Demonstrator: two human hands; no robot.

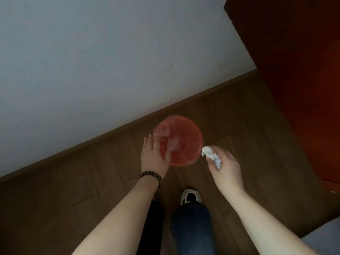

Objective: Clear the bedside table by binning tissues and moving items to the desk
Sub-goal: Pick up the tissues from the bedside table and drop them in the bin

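A round red bin lined with a clear bag stands on the wooden floor beside the white wall. My left hand hovers over the bin's left rim with fingers spread and nothing in it. A beaded bracelet sits on that wrist. My right hand is just right of the bin, closed on a crumpled white tissue that sticks out toward the rim. Some pale material lies inside the bin; I cannot tell what it is.
A reddish-brown wooden door or cabinet rises on the right. My shoe and jeans leg are below the bin. A grey fabric corner shows at the bottom right. A dark skirting board runs along the wall.
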